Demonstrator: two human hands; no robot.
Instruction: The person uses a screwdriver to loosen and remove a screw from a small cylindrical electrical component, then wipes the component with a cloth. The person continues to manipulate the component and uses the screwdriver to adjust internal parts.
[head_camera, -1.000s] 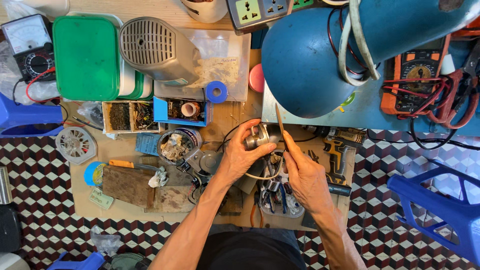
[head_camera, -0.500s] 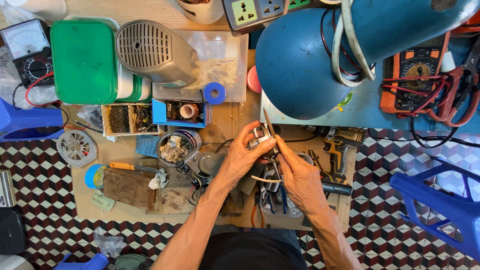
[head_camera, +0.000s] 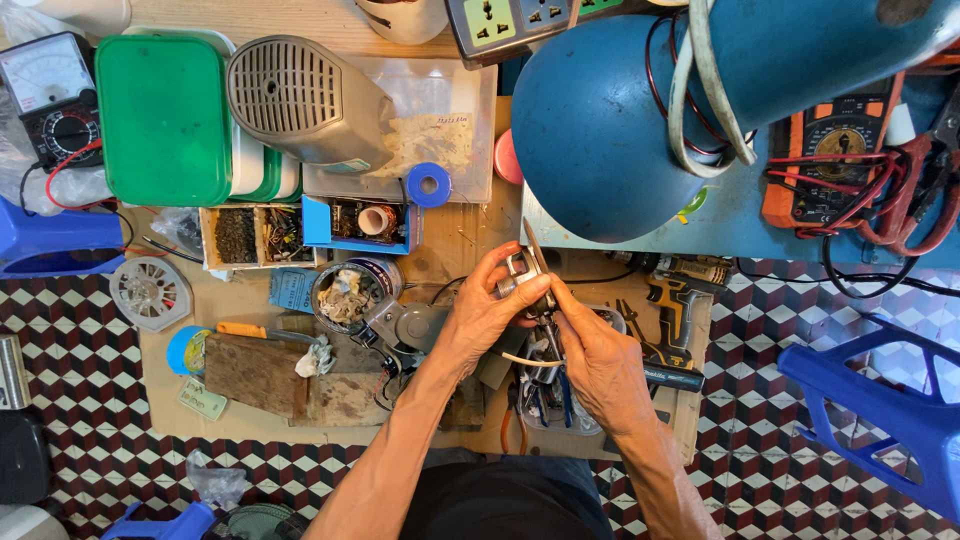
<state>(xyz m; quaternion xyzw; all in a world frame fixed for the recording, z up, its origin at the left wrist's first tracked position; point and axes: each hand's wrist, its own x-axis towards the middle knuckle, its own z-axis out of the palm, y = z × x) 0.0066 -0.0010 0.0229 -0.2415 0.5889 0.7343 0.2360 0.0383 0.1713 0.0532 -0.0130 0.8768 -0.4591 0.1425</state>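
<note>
Metal part (head_camera: 522, 272) | left hand (head_camera: 487, 312) grips it | right hand (head_camera: 590, 350) pinches thin blade (head_camera: 536, 252), seemingly pointing up-left

A single head-worn camera looks almost straight down from above the person, whose forearms enter from the bottom edge and meet at mid-frame. The left hand (head_camera: 483, 312) and right hand (head_camera: 597, 362) sit close below the lens. Beyond them lies the cluttered bench (head_camera: 470, 235); tiled floor (head_camera: 60, 380) shows at both sides of them.
</note>
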